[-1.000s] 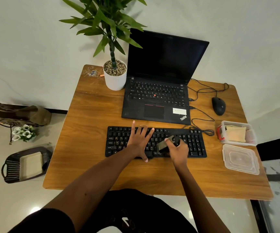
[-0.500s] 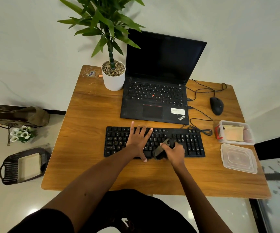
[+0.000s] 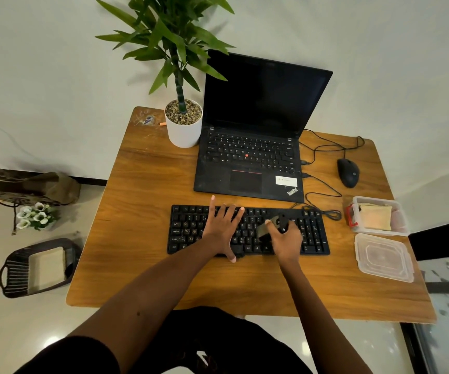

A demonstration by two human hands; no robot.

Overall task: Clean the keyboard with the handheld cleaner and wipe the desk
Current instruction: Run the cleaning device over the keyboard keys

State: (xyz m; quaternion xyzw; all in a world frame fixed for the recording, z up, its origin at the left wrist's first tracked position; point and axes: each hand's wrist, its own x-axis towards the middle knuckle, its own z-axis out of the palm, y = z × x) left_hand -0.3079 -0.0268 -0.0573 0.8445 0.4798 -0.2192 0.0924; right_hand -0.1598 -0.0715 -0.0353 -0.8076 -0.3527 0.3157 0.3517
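Both on keyboard [image 3: 188,230]: left hand [image 3: 222,230] flat, right hand [image 3: 286,240] around cleaner [image 3: 268,228].

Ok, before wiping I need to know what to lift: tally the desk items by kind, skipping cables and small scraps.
Laptop: 1
Keyboard: 1
Mouse: 1
Potted plant: 1
Plastic tub: 1
Tub lid: 1
Handheld cleaner: 1
Total: 7

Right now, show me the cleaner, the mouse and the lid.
cleaner [image 3: 269,225], head view, on its grey body.
mouse [image 3: 348,172], head view, middle of its back.
lid [image 3: 383,257], head view, its flat centre.
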